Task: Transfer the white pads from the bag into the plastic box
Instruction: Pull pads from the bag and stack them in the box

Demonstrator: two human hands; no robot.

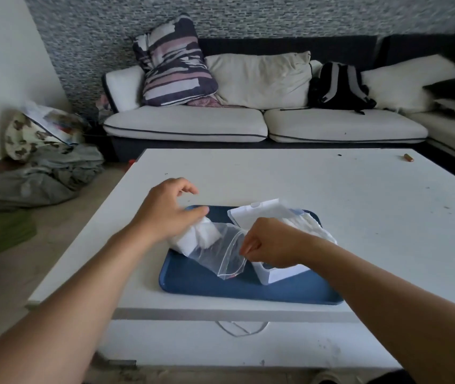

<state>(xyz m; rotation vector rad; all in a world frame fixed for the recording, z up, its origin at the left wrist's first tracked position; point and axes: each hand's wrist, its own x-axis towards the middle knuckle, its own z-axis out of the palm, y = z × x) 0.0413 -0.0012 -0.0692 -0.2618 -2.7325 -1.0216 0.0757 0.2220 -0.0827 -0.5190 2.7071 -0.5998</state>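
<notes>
Clear plastic bag (220,253) lies on blue tray (248,289) near the front edge of the white worktop (303,176). Right hand (269,246) pinches the bag's mouth edge, grip closed on film. Left hand (165,210) rests on the bag's far end over the white pads (200,235), fingers relaxed. Plastic box (262,214) sits open just beside, some pads already heaped at its far side. Risk: thin film slipping from the pinch, or pads bunching at the mouth and spilling onto the tray.

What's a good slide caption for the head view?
Both hands work a clear bag of white pads over a blue tray.
</notes>
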